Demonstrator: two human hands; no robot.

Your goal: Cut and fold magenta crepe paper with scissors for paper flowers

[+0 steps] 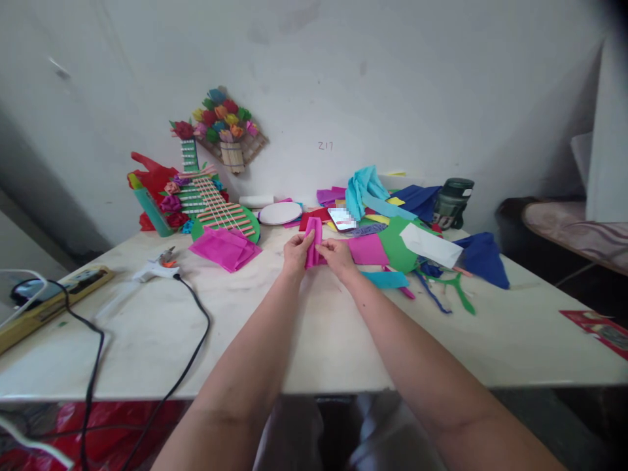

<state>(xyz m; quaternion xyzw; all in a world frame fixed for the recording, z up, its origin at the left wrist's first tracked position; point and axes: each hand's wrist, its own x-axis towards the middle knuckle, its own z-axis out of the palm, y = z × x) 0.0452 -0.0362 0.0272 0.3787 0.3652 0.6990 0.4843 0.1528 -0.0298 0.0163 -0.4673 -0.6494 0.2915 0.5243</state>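
Observation:
A folded strip of pink crepe paper [314, 230] stands upright between my two hands over the middle of the table. My left hand [297, 254] pinches its left edge, thumb in front. On the other side, my right hand [336, 254] grips the right edge between thumb and fingers. Just right of that hand lies a flat pink paper piece [367, 250]. Another stack of pink paper [226, 248] rests to the left, in front of a green craft piece [245, 226] strung with thin sticks.
A glue gun [159, 267] with a black cord and a yellow power strip [93, 281] lie at left. Behind my hands are a phone [342, 219] and a white disc [279, 213]. Coloured paper scraps [400, 242] and a dark bottle [452, 204] are at right.

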